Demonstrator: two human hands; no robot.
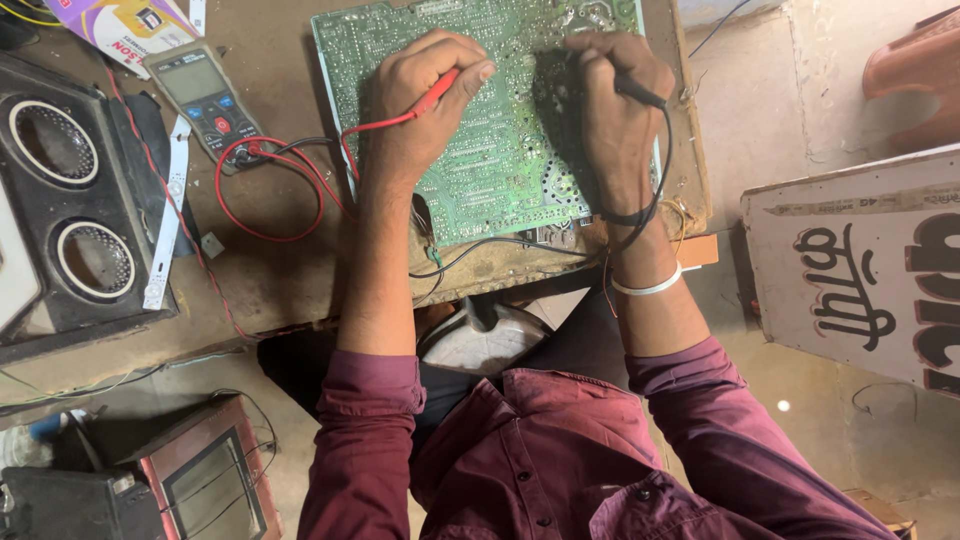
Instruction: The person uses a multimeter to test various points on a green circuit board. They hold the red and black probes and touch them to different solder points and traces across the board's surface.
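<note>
Green circuit board (490, 150) under two hands, two probes.

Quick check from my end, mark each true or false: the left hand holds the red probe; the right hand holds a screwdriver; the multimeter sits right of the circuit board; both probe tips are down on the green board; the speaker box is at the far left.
1. The left hand holds the red probe. True.
2. The right hand holds a screwdriver. False: it holds the black probe.
3. The multimeter sits right of the circuit board. False: it lies to the left of it on the workbench.
4. Both probes point down onto the green board. True, though the tips are hidden by the fingers.
5. The speaker box is at the far left. True.
</note>
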